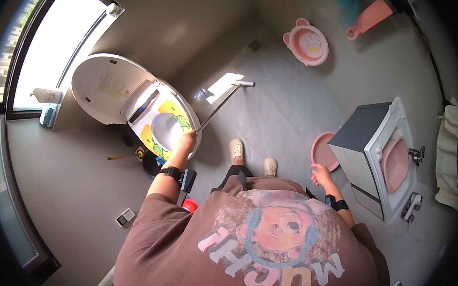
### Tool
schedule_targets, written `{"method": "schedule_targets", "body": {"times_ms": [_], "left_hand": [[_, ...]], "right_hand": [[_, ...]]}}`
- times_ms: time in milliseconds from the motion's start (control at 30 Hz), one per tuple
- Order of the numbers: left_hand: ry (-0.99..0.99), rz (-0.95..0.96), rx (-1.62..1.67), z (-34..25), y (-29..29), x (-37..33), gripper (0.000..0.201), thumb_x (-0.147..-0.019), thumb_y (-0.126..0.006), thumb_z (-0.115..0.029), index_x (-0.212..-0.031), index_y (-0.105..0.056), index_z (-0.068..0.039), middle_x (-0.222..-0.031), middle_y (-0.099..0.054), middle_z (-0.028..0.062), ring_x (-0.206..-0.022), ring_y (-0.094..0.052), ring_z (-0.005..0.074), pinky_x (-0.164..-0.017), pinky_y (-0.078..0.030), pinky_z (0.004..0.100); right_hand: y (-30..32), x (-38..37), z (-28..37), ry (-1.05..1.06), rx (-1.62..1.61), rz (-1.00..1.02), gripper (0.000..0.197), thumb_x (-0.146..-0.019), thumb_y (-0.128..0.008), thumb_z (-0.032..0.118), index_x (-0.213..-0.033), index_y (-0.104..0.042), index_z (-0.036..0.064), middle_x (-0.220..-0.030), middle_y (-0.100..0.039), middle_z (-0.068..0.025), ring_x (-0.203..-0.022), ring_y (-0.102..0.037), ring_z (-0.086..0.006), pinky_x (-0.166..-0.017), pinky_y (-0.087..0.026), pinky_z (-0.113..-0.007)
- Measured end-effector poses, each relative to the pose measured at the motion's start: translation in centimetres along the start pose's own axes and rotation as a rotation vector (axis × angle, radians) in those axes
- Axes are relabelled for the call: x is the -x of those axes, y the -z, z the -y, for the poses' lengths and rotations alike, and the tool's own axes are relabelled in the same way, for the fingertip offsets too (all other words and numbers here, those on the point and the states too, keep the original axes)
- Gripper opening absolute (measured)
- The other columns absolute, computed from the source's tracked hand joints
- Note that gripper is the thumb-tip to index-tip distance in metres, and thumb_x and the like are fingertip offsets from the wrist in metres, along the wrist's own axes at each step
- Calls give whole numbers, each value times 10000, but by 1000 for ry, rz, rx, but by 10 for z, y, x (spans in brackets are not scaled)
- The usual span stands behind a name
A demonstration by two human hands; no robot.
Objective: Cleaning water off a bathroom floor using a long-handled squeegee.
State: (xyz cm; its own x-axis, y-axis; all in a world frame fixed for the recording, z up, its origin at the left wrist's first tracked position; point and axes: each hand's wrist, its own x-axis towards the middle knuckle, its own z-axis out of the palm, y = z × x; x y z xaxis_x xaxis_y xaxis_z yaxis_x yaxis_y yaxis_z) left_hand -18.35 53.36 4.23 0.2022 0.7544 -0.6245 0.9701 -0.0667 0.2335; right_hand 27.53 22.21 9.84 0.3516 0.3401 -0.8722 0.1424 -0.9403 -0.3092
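My left hand (185, 141) is closed around the thin handle of a floor squeegee (217, 111). The tool slants forward and right, its short pale crossbar head lying on the grey tiles beside a patch of sunlight. Directly beside this hand is a white toilet (194, 115) with its lid up and a yellow seat cover (171, 108) with green cartoon figures. My right hand (320, 175) hangs at my right side with loosely bent fingers, apparently holding nothing. In the picture it overlaps the near rim of a pink basin (323, 148), which is partly hidden behind the sink cabinet.
To the right stands a sink cabinet (362, 124) with another pink basin (395, 164) in its bowl. A pink-and-white eared basin (308, 43) and a pink dustpan (373, 17) are farther off. Something red (190, 205) shows by my left elbow. A window (58, 41) is at the left.
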Motion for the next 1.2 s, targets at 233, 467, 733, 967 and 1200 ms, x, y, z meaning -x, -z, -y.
{"method": "schedule_targets", "body": {"times_ms": [233, 467, 733, 967, 1200], "left_hand": [[-37, 37, -22, -51, 23, -56, 348, -881, -401, -315, -1203, -493, -220, -1077, -579, 143, -1020, -542, 312, -850, -443, 402], [-111, -1, 17, -54, -8, -98, 366, -878, -396, -283, -1222, -464, -177, -1043, -587, 164, -967, -558, 347, -820, -458, 409], [245, 159, -44, 53, -43, 83, 407, -878, -424, -321, -1280, -390, -268, -992, -606, 168, -928, -588, 322, -780, -456, 452], [26, -6, 102, 48, -46, 6, 308, -863, -474, -271, -1141, -497, -141, -897, -604, 202, -850, -567, 389, -713, -447, 460], [226, 150, 156, 52, -62, 27, 379, -887, -417, -331, -1062, -508, -7, -984, -584, 245, -979, -543, 377, -837, -429, 434]], "right_hand": [[-17, 29, -44, -124, -47, -64, 369, -799, -451, 36, -1163, -497, 74, -600, -563, -70, -427, -486, -118, -351, -390, -266], [-20, 46, -54, -157, -107, -111, 359, -806, -458, 50, -1161, -497, 88, -593, -554, -64, -424, -472, -123, -351, -381, -267], [-30, 53, -78, -236, -223, -128, 389, -788, -456, 65, -1174, -496, 92, -603, -564, -74, -444, -498, -139, -377, -395, -287], [-28, 40, -71, -200, -165, -103, 387, -770, -456, 55, -1151, -506, 101, -607, -549, -53, -442, -463, -125, -378, -371, -273], [-19, 32, -26, -155, -174, -110, 392, -787, -440, 49, -1173, -481, 104, -600, -536, -52, -432, -444, -116, -358, -351, -267]]}}
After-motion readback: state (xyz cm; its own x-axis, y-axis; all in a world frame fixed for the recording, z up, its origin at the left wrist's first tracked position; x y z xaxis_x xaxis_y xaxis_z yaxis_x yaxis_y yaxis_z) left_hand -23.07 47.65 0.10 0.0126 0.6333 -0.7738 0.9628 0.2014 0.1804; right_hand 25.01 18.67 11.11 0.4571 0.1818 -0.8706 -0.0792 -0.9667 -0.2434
